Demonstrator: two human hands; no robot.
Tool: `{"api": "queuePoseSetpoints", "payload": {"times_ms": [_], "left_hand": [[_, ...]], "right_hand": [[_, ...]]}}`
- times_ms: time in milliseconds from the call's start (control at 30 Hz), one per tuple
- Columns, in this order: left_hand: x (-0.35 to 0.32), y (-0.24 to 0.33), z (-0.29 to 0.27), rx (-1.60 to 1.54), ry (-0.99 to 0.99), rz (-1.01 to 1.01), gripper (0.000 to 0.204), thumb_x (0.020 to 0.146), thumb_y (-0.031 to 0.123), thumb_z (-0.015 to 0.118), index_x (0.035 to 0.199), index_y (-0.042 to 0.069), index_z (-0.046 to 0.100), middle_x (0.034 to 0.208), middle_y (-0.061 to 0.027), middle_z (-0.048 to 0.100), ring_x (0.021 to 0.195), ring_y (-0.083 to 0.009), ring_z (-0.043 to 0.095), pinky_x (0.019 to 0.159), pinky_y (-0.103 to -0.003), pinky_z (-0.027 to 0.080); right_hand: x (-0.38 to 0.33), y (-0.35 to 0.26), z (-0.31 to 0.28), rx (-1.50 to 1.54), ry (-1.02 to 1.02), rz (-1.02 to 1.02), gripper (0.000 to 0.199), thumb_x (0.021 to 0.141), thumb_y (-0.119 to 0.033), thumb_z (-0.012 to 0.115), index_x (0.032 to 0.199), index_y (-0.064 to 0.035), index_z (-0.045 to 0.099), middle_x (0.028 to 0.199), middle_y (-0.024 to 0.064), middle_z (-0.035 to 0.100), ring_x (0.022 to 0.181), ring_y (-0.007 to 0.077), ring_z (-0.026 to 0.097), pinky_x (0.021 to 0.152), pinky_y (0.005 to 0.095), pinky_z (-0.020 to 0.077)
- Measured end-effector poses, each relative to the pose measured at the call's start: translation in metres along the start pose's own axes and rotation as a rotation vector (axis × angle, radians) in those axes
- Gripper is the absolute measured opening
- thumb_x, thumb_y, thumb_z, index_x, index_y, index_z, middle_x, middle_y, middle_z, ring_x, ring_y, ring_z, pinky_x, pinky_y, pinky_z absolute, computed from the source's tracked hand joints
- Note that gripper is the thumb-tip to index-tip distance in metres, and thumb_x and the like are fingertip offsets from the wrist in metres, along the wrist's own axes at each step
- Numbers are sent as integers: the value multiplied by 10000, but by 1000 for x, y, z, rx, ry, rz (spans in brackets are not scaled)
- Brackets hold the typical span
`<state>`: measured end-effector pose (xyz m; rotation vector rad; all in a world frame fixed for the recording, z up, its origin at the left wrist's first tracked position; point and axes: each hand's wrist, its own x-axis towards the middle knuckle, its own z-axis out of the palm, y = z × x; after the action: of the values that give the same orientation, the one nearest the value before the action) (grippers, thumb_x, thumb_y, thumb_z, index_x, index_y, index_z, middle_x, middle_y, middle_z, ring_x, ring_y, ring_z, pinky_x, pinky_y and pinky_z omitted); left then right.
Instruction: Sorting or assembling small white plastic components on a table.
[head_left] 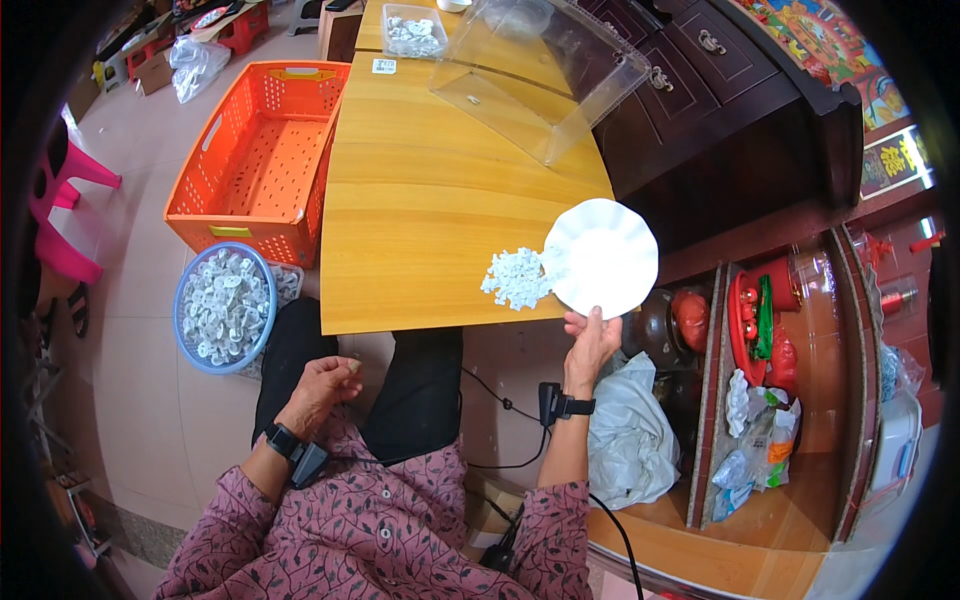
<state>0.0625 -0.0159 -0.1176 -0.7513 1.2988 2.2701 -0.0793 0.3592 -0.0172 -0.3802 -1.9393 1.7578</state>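
Observation:
A white plate with a wavy rim [608, 250] is at the near right corner of the wooden table, partly past its edge. My right hand [592, 345] grips the plate's near rim, thumb on top. Against the plate's left side lies a pile of small white pieces [517, 279], spread on the tabletop. Over my lap, below the table's front edge, is my left hand [328, 385], its fingers curled together; whatever they may hold is too small to make out. To its left stands a blue round basket [179, 318] full of small white-and-grey plastic parts.
An orange crate [190, 215] stands on the floor left of the table [430, 220]. Farther back on the tabletop are a clear plastic box [550, 130] and a tub of parts [413, 50]. A dark cabinet [690, 90] and shelving flank the right side. Black cables run past my right arm.

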Motion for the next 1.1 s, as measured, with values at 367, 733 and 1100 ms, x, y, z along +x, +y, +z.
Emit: {"api": "queuePoseSetpoints", "payload": {"times_ms": [367, 733, 1100], "left_hand": [[2, -1, -2, -17, -6, 12, 135, 973, 145, 642, 993, 14, 669, 856, -40, 677, 715, -125, 659, 647, -238, 551], [-1, 2, 0, -24, 1, 11, 129, 973, 140, 644, 989, 14, 669, 849, -42, 674, 695, -119, 653, 639, -227, 555], [1, 0, -4, -33, -7, 20, 137, 982, 144, 631, 984, 14, 675, 840, -41, 677, 702, -127, 656, 646, -235, 551]], "right_hand": [[7, -1, -1, -91, 55, -98, 159, 1031, -119, 483, 1036, 40, 493, 852, 163, 681, 642, 193, 706, 507, 235, 546], [4, -8, 4, -422, 93, -252, 219, 1027, -165, 506, 905, 12, 470, 730, 176, 717, 551, 184, 670, 524, 278, 518], [5, -9, 5, -497, 102, -304, 231, 1033, -179, 497, 928, 25, 475, 746, 188, 724, 573, 195, 681, 546, 289, 530]]}}
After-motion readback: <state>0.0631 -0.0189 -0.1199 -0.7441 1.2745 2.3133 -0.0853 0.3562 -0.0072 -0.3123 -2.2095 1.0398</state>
